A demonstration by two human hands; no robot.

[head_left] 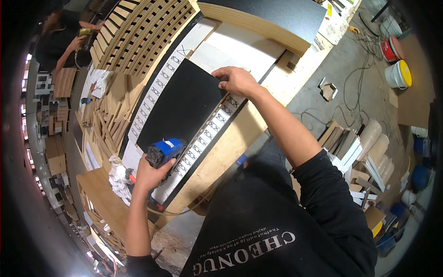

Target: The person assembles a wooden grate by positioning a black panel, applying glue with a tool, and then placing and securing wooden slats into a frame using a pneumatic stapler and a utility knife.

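Observation:
My left hand is wrapped around a blue and black nail gun, which is over the near left corner of a flat black panel. A thin hose runs along the bench edge by the tool. With curled fingers my right hand grips the panel's far right corner. The panel lies between two white strips marked with rows of black crosses, one on the left and one on the right. The nail gun's nose is hidden.
A slatted wooden lattice stands at the far left, and a dark-topped wooden box at the back. Wood offcuts and crumpled white plastic lie left. Cables, buckets and board stacks are on the right floor. Another person works far left.

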